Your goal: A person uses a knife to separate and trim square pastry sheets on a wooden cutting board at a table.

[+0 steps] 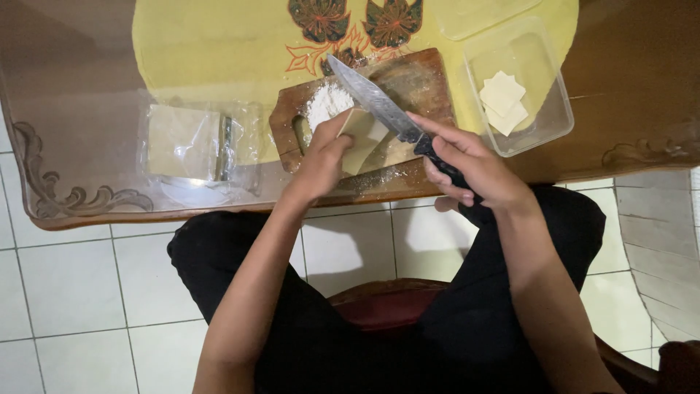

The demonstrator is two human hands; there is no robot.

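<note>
At far left a plastic bag point(191, 142) of wrappers lies on the table point(80, 109). Your left hand point(321, 160) presses a dough sheet point(362, 138) flat on the board point(415, 80), fingers curled over it. Your right hand point(474, 171) grips the knife point(375, 102), its blade angled across the sheet. A tub point(554, 109) of cut squares sits right.

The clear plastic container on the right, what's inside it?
Inside the clear container lie two pale square dough sheets, one overlapping the other. How much of the lower sheet is covered, and whether more lie beneath, cannot be seen.
</note>
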